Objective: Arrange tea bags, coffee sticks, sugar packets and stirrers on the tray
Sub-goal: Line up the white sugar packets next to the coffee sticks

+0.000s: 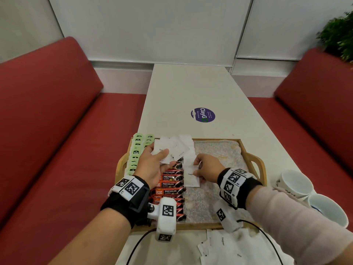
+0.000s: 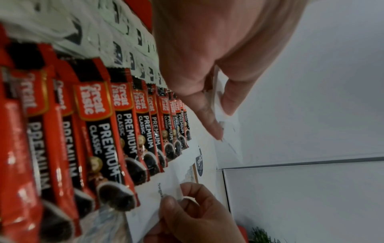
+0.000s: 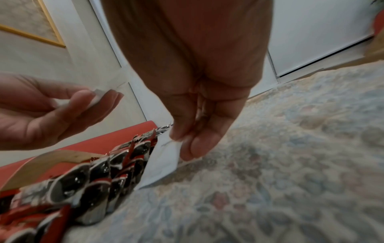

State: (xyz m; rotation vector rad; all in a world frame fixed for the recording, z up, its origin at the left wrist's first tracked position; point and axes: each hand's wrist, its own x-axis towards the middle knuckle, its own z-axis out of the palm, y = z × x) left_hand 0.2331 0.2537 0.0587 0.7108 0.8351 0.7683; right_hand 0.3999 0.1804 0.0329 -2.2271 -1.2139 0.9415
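Note:
A wooden tray lined with a patterned cloth holds a row of green tea bags at its left and a row of red coffee sticks beside them. My left hand holds a fan of white sugar packets above the far part of the tray. My right hand pinches one sugar packet that lies on the cloth just right of the coffee sticks. The right wrist view shows my thumb and fingers on the top edge of that sugar packet.
More sugar packets lie loose on the white table in front of the tray. Two white mugs stand at the tray's right. Red bench seats flank the table. A round purple sticker sits on the table beyond the tray.

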